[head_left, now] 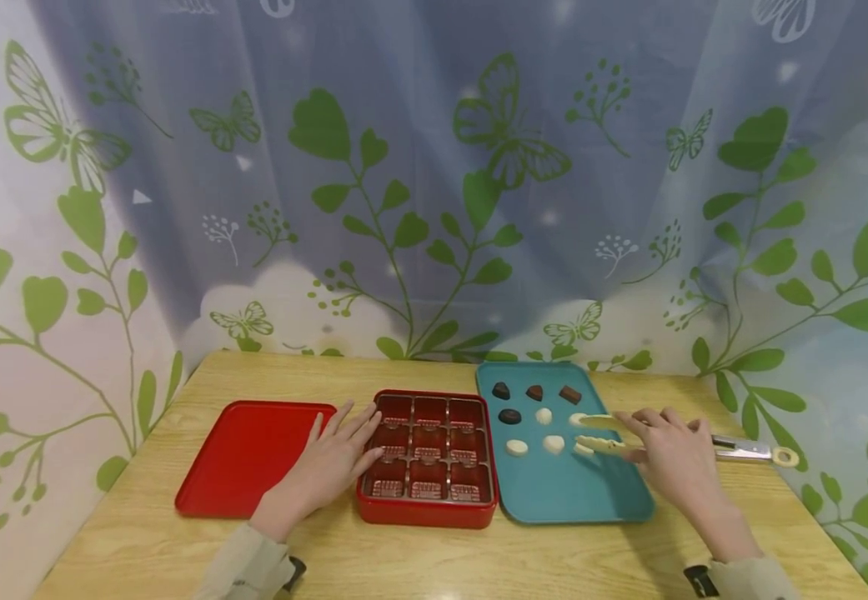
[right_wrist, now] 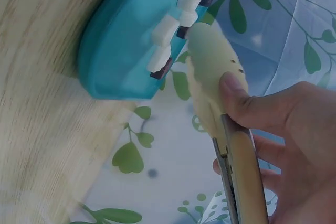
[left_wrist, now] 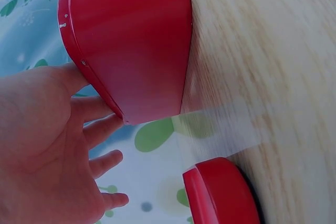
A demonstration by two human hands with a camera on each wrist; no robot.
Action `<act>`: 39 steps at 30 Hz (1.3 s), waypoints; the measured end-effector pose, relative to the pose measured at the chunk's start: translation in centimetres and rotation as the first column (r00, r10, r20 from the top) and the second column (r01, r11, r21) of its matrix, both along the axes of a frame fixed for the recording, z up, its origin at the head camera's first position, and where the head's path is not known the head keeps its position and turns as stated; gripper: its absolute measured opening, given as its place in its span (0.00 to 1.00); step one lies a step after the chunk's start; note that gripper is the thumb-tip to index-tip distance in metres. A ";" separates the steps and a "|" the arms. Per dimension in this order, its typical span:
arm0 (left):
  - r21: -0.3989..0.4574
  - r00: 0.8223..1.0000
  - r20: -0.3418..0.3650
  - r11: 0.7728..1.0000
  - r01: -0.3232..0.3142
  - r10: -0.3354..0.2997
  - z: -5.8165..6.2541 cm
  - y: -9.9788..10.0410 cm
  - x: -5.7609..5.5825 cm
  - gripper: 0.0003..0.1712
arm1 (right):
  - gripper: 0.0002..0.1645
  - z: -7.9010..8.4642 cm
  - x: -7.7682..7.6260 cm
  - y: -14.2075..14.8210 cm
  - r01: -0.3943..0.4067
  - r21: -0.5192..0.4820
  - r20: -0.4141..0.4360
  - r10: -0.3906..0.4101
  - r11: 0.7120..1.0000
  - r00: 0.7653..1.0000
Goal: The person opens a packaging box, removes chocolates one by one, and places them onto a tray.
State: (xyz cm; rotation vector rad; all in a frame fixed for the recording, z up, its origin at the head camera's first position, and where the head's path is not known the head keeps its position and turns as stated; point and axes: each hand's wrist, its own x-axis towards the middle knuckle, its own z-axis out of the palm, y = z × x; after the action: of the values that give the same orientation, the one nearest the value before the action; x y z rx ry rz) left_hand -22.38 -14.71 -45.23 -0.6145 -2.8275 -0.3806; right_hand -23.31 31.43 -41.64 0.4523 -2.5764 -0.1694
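Observation:
My left hand (head_left: pixel 317 471) has its fingers spread and touches the left rim of a red box (head_left: pixel 426 513). Inside the box is a clear divided insert (head_left: pixel 428 454) with several compartments. In the left wrist view, the thumb and nearest fingers meet the rim of the box (left_wrist: pixel 131 40). My right hand (head_left: pixel 677 457) grips tongs (head_left: pixel 749 450) with cream tips and a metal handle. Their tips are apart, over the right side of a teal tray (head_left: pixel 591 500), close to white chocolates (head_left: pixel 553 444). Dark chocolates (head_left: pixel 509 416) lie farther back and left on the tray.
A flat red lid (head_left: pixel 246 462) lies left of the box, partly under my left forearm and hand in the head view. All of this stands on a wooden table (head_left: pixel 403 567). A curtain (head_left: pixel 418 208) with leaves and butterflies hangs behind the table and along both sides.

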 end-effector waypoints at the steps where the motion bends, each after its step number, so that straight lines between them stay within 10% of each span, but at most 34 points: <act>1: -0.003 1.000 0.002 1.000 -0.002 0.002 0.0 0.0 0.0 0.33 | 0.35 0.1 0.0 -0.1 -0.002 -0.005 0.001 0.002 1.000 1.000; 9: -0.008 1.000 0.002 1.000 -0.005 0.005 0.1 0.1 0.0 0.33 | 0.38 0.3 0.3 -1.3 0.020 -0.086 0.078 -0.013 0.996 0.997; 24: -0.016 1.000 -0.010 1.000 -0.005 0.005 0.0 0.0 0.0 0.33 | 0.42 -0.5 -2.1 -0.6 -0.019 -0.236 -0.219 -0.035 0.971 0.975; 39: -0.024 1.000 -0.022 1.000 -0.005 0.004 0.0 0.0 0.1 0.33 | 0.34 -1.9 -5.7 4.0 0.280 -0.308 0.157 -0.242 0.909 0.958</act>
State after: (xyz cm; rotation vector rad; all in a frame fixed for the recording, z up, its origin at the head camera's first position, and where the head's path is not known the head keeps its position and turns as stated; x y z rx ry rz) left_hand -22.33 -14.73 -45.22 -0.6135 -2.8154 -0.3380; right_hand -28.97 35.47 -43.54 -0.0095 -2.6998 0.1997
